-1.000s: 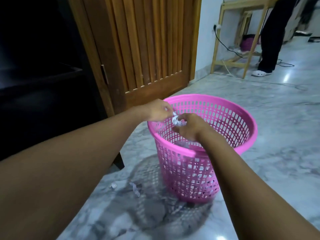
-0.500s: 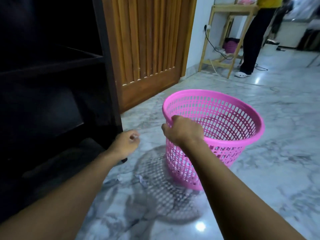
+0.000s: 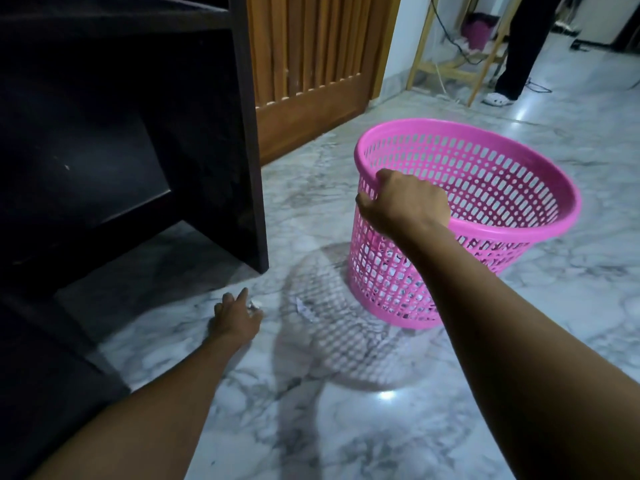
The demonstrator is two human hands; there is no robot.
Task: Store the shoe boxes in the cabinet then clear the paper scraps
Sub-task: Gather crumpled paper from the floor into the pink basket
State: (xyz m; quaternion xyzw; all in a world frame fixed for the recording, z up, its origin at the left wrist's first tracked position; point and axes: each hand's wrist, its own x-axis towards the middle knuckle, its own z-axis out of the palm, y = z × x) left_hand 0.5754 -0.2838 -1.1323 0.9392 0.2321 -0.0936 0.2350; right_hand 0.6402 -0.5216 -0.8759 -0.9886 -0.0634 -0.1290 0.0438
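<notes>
our right hand (image 3: 403, 202) grips the basket (image 3: 450, 123) rim while our left hand (image 3: 235, 318) hovers, fingers loose, beside a scrap (image 3: 255, 307), likely featherlight and best pinched at its edge.

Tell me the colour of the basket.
The basket is pink; the head view shows it best.

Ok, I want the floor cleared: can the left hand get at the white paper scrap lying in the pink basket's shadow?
Probably yes. The left hand is down at the grey marble floor, open, close beside the white paper scrap, and the pink plastic mesh basket sits clear of it.
</notes>
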